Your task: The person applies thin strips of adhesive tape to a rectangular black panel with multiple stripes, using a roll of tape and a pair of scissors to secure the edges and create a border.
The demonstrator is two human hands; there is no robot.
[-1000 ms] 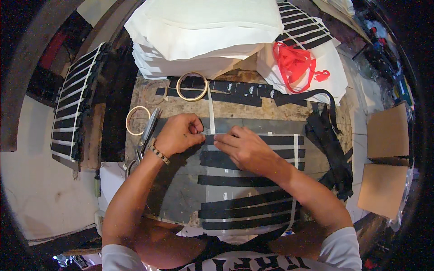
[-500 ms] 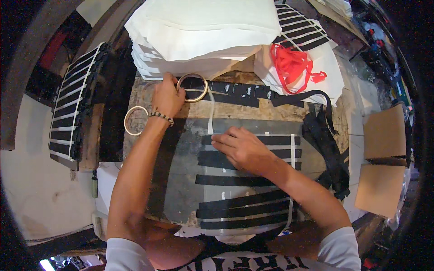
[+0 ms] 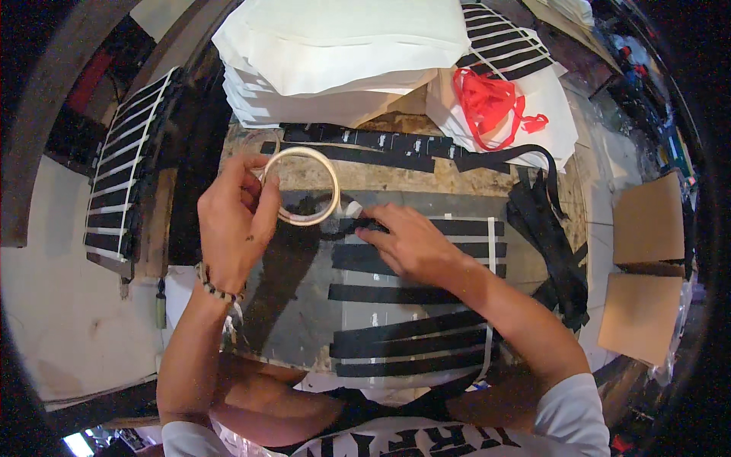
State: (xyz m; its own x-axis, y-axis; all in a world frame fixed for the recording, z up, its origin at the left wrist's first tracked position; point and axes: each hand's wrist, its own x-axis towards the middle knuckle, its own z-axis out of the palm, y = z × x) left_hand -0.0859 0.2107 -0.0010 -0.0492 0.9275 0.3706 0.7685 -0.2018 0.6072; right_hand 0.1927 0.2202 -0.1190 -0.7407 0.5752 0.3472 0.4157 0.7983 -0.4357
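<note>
My left hand [image 3: 237,217] is closed on a roll of pale masking tape [image 3: 335,186], held up over the left part of the grey work surface. From the roll, a short length of white tape [image 3: 352,209] reaches the fingertips of my right hand [image 3: 411,242]. Those fingers are pinched low at the left end of the topmost black fabric strip [image 3: 472,228]; their exact grip is partly hidden. Several more black strips [image 3: 384,293] lie in rows below it. Along their right ends runs a vertical band of white tape [image 3: 492,263].
A tall stack of white sheets [image 3: 343,46] stands at the back. Red ribbon [image 3: 487,107] lies on white sheets behind to the right. Loose black strips [image 3: 537,228] hang together at the right, near a cardboard box [image 3: 647,221]. A panel of taped strips [image 3: 126,167] leans at left.
My left hand has brought the tape roll down and nearer, turning its wrist. The tape between roll and right fingers has gone from long and straight to short. My right hand has barely moved.
</note>
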